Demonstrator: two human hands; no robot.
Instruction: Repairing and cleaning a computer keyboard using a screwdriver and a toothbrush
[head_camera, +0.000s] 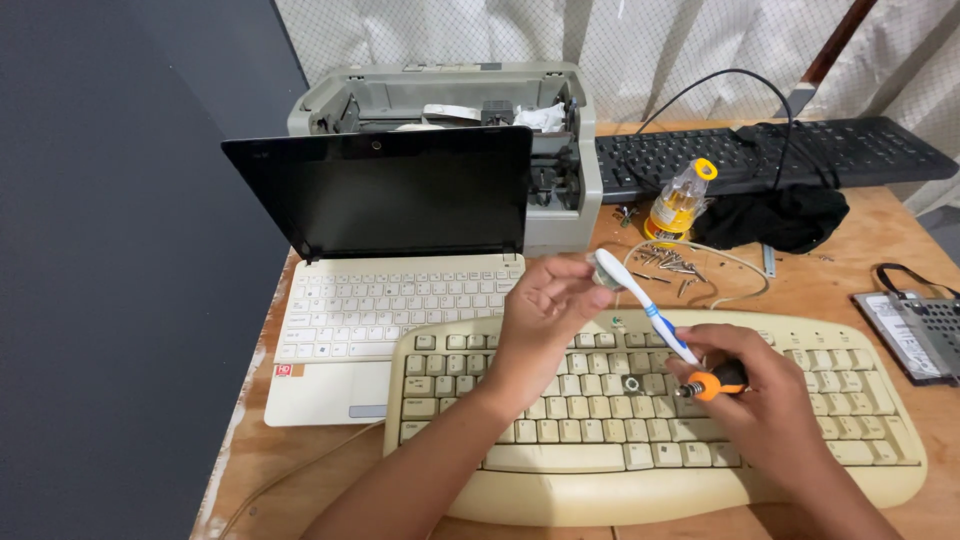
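Over the cream keyboard (650, 420), the left hand (545, 310) pinches a small keycap (603, 277) while the right hand (765, 390), at four o'clock, grips a toothbrush (645, 305) and an orange-handled screwdriver (712, 383).

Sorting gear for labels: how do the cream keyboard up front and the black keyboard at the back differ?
The cream keyboard is curved, with a wavy front edge and a key missing near its middle; the black keyboard is straight and flat. The cream keyboard lies nearest, under both hands; the black keyboard sits at the table's far edge, partly covered by a black cloth. Both are full-size keyboards.
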